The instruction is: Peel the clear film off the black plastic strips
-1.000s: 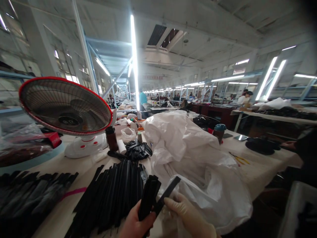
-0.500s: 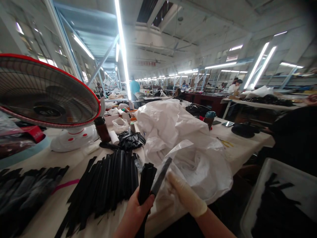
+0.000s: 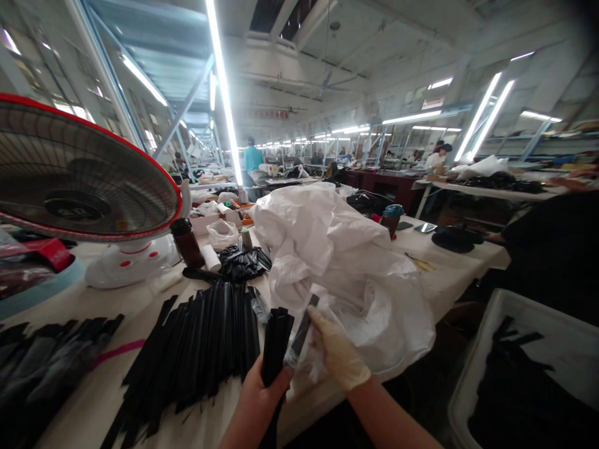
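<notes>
My bare left hand point(image 3: 264, 390) is wrapped around a bundle of flat black strips point(image 3: 277, 340), which stand upright in the fist. One separate greyish-black strip point(image 3: 302, 330) slants up and to the right from beside the thumb. On my right hand point(image 3: 340, 352) is a pale, thin glove; its fingers close on the upper part of that slanted strip. Crumpled clear film point(image 3: 294, 357) clings around the strip's lower part. Left of my hands, many black strips point(image 3: 210, 343) lie side by side on the cloth-covered table. A large crumpled white plastic bag point(image 3: 327, 231) spreads behind my right hand.
A red-rimmed fan point(image 3: 84, 181) stands at left, with wrapped black strips point(image 3: 56, 362) in front. Behind are a dark bottle point(image 3: 187, 243) and a small black heap point(image 3: 246, 262). Yellow-handled pliers point(image 3: 421, 262) lie right. A white bin point(image 3: 472, 355) holds black pieces. Another person's dark sleeve point(image 3: 552, 231) is beyond.
My right hand's fingers have moved up onto the slanted strip, from blurred motion beside it. Clear film now bunches lower on that strip. The left hand keeps its bundle; the view shifted slightly.
</notes>
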`<action>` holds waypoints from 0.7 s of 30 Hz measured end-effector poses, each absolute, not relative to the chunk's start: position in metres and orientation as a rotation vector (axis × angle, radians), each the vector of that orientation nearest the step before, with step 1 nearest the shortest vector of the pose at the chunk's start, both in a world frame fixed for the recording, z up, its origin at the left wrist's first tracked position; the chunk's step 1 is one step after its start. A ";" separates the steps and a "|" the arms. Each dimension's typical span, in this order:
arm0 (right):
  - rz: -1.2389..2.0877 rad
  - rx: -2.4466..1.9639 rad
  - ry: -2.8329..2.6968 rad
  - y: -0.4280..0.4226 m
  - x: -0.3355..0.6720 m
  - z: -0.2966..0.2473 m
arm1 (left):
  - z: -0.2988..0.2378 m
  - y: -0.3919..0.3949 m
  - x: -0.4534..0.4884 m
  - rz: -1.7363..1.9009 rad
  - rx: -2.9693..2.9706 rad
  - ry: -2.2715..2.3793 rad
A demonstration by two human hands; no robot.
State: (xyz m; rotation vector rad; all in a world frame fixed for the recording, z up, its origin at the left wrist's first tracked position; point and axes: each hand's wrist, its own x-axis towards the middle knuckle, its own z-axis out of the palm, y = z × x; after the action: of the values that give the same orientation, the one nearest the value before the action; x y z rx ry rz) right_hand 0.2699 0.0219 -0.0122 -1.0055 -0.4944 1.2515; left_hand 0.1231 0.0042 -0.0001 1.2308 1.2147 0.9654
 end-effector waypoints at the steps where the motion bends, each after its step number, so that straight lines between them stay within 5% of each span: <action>1: 1.281 -1.010 -0.529 0.022 0.266 -0.015 | -0.001 0.005 0.123 0.972 1.221 1.225; 12: 1.477 -0.971 -0.496 0.035 0.264 -0.017 | -0.019 0.009 0.119 1.027 1.084 1.296; 21: 1.670 -0.675 -0.354 0.037 0.303 -0.008 | -0.032 0.093 0.113 1.166 0.917 1.392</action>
State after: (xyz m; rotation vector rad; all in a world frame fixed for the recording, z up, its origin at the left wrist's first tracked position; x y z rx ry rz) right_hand 0.3025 0.0371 -0.0083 -0.6752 -0.3539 1.6697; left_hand 0.1130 0.0928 -0.0315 0.9175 1.3915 1.1660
